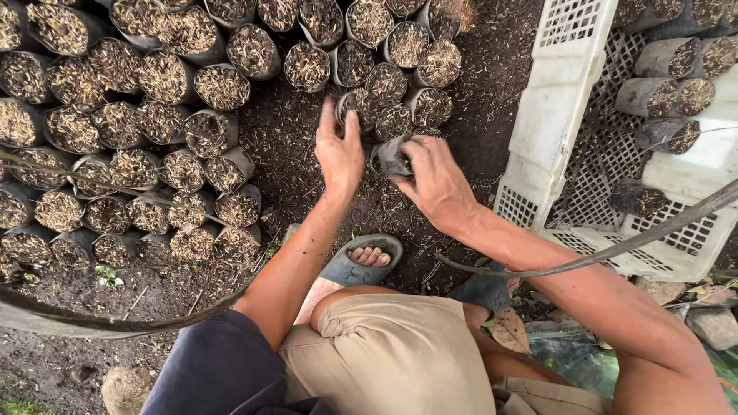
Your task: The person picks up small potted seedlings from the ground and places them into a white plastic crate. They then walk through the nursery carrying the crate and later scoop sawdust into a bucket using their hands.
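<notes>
I crouch over dark soil. My right hand [435, 178] grips a small black nursery bag [390, 160] filled with husk and soil, tilted on its side just above the ground. My left hand [339, 151] reaches forward with fingers together, touching another filled bag [355, 104] at the edge of the standing group. Several more filled bags [400, 84] stand upright just beyond both hands.
Rows of filled black bags [138, 131] cover the ground at left and along the top. A white plastic crate [592, 154] at right holds several bags lying on their sides. A dark hose [615, 246] crosses in front. My sandalled foot [361, 261] rests below the hands.
</notes>
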